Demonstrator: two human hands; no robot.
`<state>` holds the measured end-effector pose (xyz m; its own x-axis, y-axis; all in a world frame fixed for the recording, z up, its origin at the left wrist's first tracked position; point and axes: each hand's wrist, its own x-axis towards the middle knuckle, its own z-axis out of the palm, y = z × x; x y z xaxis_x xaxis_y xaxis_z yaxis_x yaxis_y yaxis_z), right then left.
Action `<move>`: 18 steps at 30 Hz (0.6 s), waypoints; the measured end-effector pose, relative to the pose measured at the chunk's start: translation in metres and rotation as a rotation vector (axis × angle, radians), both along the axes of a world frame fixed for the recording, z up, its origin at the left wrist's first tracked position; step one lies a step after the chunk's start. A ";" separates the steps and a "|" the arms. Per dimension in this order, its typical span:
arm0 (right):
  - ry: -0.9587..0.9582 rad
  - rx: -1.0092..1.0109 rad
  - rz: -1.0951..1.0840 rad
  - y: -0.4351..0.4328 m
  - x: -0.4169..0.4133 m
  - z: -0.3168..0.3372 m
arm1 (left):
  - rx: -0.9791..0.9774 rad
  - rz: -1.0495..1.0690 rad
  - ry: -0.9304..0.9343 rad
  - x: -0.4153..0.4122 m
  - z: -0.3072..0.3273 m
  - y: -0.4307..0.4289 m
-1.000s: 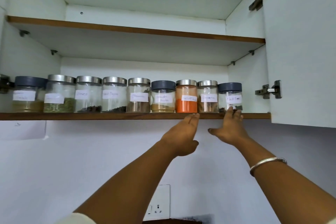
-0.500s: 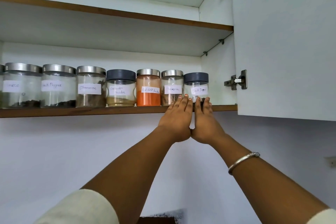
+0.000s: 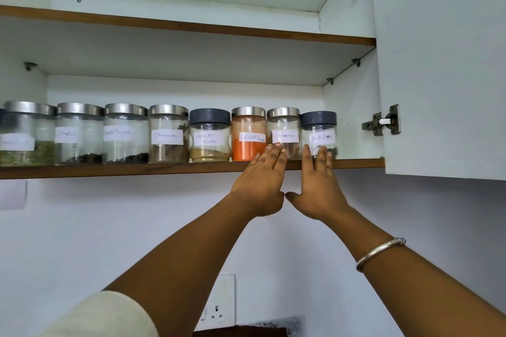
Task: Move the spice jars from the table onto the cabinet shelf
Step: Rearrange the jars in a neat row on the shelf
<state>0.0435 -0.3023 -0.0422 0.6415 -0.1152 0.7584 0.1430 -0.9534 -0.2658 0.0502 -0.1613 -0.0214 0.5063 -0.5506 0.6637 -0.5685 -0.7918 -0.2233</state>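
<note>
Several labelled glass spice jars stand in a row on the lower cabinet shelf. At the right end are the red chilli powder jar, a steel-lidded cinnamon jar and a grey-lidded black pepper jar. My left hand reaches up with straight fingers, its tips against the bottom of the cinnamon jar. My right hand also has straight fingers, touching the base of the black pepper jar. Neither hand grips a jar.
The open white cabinet door hangs close on the right, with hinges beside the black pepper jar. An upper shelf sits above the jars. A wall socket is low on the white wall.
My hands, pressed side by side half a second ago, have spread slightly apart. One second ago the left hand was below the shelf edge; now its fingers reach the cinnamon jar.
</note>
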 end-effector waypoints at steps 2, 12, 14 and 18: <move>-0.023 -0.030 0.032 0.024 -0.003 0.001 | -0.029 0.027 -0.006 -0.003 0.001 0.027; -0.017 -0.187 0.223 0.206 -0.020 0.013 | -0.077 0.176 -0.024 -0.031 0.006 0.222; -0.006 -0.212 0.264 0.250 -0.023 0.015 | -0.092 0.219 -0.015 -0.036 0.008 0.270; 0.004 -0.224 0.329 0.335 -0.027 0.018 | -0.116 0.296 -0.010 -0.049 0.015 0.358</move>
